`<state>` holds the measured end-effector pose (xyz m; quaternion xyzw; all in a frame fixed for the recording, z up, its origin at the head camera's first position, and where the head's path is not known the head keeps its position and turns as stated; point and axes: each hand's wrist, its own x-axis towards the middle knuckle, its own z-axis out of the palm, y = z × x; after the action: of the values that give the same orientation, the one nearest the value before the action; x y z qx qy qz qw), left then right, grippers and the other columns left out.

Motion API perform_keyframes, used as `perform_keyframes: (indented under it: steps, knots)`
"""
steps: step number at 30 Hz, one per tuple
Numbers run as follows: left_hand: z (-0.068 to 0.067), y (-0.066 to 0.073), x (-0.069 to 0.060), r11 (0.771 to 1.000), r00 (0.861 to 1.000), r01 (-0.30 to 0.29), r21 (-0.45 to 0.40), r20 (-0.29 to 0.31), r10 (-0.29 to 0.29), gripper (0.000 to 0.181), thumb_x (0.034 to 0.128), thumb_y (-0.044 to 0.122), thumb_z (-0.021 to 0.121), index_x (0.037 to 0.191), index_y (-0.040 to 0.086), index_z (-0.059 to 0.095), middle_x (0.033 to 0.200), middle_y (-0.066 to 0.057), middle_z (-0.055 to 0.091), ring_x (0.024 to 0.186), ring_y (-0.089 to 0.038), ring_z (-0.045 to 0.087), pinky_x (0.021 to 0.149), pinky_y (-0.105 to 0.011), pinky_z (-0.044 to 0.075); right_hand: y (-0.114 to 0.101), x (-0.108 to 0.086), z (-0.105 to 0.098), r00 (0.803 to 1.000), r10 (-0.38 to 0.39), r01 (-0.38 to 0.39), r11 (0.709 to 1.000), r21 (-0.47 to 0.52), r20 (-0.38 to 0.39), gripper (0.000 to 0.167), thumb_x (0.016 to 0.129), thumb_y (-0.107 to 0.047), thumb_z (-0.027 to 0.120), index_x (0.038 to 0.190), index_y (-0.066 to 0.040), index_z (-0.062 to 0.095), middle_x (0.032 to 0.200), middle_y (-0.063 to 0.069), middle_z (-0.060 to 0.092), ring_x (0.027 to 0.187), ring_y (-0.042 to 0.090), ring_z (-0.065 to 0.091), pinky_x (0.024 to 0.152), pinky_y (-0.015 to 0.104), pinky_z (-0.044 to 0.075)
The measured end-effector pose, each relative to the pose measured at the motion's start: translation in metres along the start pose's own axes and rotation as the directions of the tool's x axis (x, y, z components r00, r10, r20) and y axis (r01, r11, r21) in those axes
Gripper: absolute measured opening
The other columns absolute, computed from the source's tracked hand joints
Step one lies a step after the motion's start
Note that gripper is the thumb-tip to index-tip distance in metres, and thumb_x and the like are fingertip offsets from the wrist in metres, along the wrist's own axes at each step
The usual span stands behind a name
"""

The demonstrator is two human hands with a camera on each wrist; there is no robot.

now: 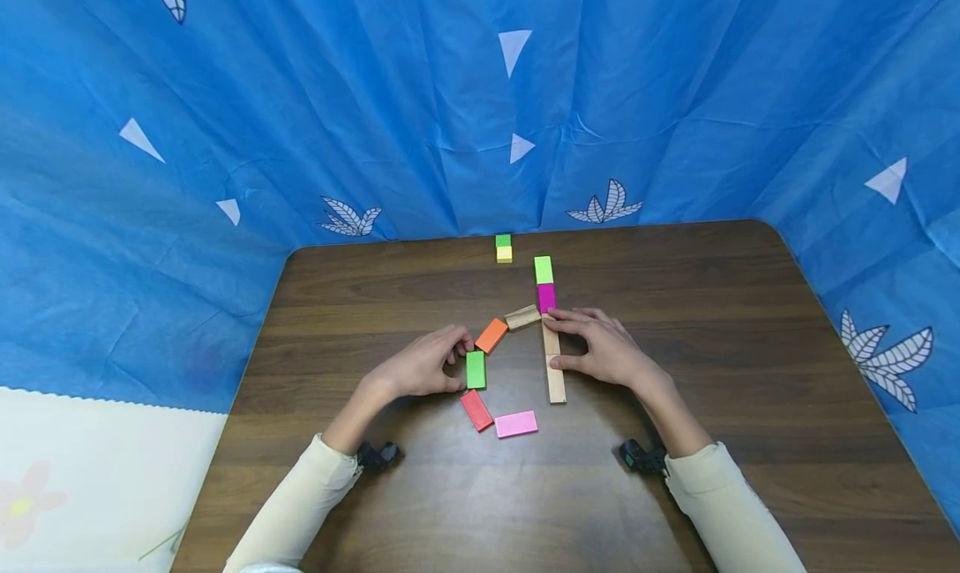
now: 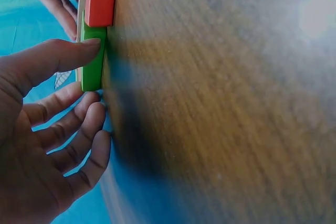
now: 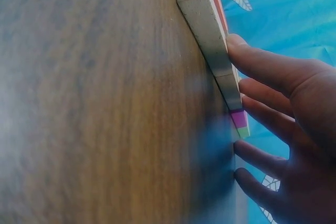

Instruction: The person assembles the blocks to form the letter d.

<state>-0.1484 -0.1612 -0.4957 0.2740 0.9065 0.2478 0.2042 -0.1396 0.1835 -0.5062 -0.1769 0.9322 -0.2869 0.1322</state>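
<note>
My left hand (image 1: 423, 363) has its thumb and index finger at a green block (image 1: 476, 370); in the left wrist view the thumb lies against the green block (image 2: 93, 72) with the index fingertip at its far end. The other fingers are loosely bent beside it. My right hand (image 1: 609, 348) touches a row of two plain wooden blocks (image 1: 556, 385) with thumb and index finger, its fingers spread in the right wrist view. Beyond them, in line, lie a magenta block (image 1: 546, 298) and a lime block (image 1: 543, 269).
An orange block (image 1: 492, 336) and a tilted wooden block (image 1: 522, 317) curve from the green block towards the row. Nearer lie a red block (image 1: 476, 410) and a pink block (image 1: 516, 424). Small green and yellow blocks (image 1: 504, 253) stand at the table's (image 1: 360, 289) back edge, before a blue curtain.
</note>
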Motion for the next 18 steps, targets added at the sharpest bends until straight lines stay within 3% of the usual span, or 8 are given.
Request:
perform_keyframes:
  steps: [11,18]
  knots:
    - [0.002,-0.004,-0.019,0.999,0.999,0.008,0.032,-0.031,-0.007,0.069,0.0819,0.025,0.095,0.138,0.015,0.055,0.130,0.001,0.061,0.116,-0.015,0.058,0.104,-0.037,0.053,0.001,0.000,0.001,1.000,-0.001,0.000,1.000,0.014,0.009,0.076,0.094,-0.044,0.083,0.161,-0.027,0.051,0.174,0.003,0.042,0.158,0.044,0.034,0.120,0.084,0.020]
    - [0.010,0.001,-0.022,0.998,0.998,0.032,0.062,-0.048,-0.029,0.073,0.0793,0.030,0.096,0.138,0.017,0.053,0.130,0.003,0.060,0.117,-0.014,0.057,0.104,-0.038,0.053,0.003,0.000,0.001,1.000,-0.007,0.007,1.000,0.016,0.000,0.076,0.094,-0.044,0.083,0.161,-0.027,0.052,0.173,0.002,0.043,0.158,0.044,0.034,0.120,0.084,0.020]
